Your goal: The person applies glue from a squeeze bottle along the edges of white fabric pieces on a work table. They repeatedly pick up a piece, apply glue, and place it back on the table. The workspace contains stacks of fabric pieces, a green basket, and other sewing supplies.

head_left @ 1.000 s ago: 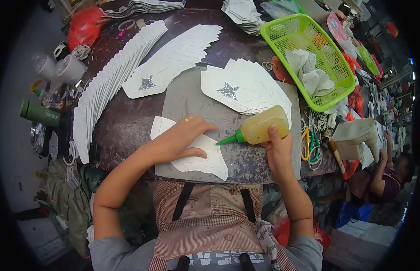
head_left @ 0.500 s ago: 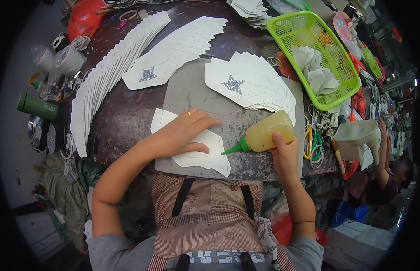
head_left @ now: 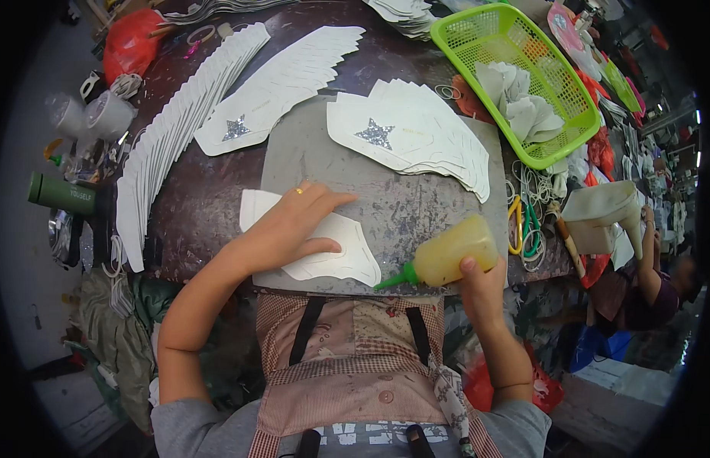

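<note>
I am laying my left hand (head_left: 294,223) over the white piece (head_left: 346,256), thumb standing apart from the fingers. The piece is resting on the grey board (head_left: 404,210), near the worktop's (head_left: 194,229) front edge. My right hand (head_left: 483,288) is gripping the yellowish squeeze bottle (head_left: 456,250); its green nozzle (head_left: 398,278) is pointing left, tip at the piece's lower right corner, contact uncertain. A fanned white stack (head_left: 439,149) is lying beyond.

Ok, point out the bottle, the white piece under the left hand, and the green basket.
Bottle (head_left: 456,252): head view, middle of its body.
White piece (head_left: 353,258): head view, its uncovered right part.
Basket (head_left: 553,81): head view, bare mesh inside it.
</note>
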Demonstrator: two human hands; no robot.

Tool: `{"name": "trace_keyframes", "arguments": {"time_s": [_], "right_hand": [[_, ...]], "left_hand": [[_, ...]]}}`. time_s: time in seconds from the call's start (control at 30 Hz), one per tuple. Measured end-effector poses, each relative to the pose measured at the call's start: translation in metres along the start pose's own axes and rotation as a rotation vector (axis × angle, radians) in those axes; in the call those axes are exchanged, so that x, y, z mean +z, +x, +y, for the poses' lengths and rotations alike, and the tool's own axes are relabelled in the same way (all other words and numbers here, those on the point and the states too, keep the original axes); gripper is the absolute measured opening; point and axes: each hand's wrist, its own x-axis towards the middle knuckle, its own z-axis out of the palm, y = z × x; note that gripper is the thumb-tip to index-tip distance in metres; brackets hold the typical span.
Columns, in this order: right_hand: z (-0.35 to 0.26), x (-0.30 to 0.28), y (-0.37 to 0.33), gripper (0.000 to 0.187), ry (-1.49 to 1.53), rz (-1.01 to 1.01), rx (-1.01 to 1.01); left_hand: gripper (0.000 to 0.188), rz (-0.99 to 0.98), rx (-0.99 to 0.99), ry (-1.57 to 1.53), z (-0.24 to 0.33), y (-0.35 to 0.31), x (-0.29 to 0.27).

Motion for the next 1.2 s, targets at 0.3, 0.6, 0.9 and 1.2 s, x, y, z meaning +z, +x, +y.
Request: {"name": "trace_keyframes", "arguments": {"time_s": [0.3, 0.6, 0.9, 1.2], "right_hand": [[-0.005, 0.001, -0.004, 0.057, 0.218, 0.056, -0.036], [0.008, -0.008, -0.008, 0.058, 0.074, 0.053, -0.042], [0.008, -0.028, 0.026, 0.061, 0.696, 0.069, -0.1], [0.02, -0.038, 0.039, 0.064, 0.846, 0.107, -0.131]], "left_hand": [[0.07, 0.143, -0.112, 0.03, 0.012, -0.019, 0.014], [0.07, 0.157, -0.102, 0.056, 0.012, -0.019, 0.015], [0.029, 0.393, -0.195, -0.044, 0.006, -0.039, -0.015], [0.027, 0.706, -0.36, -0.135, -0.141, -0.003, -0.093]]}}
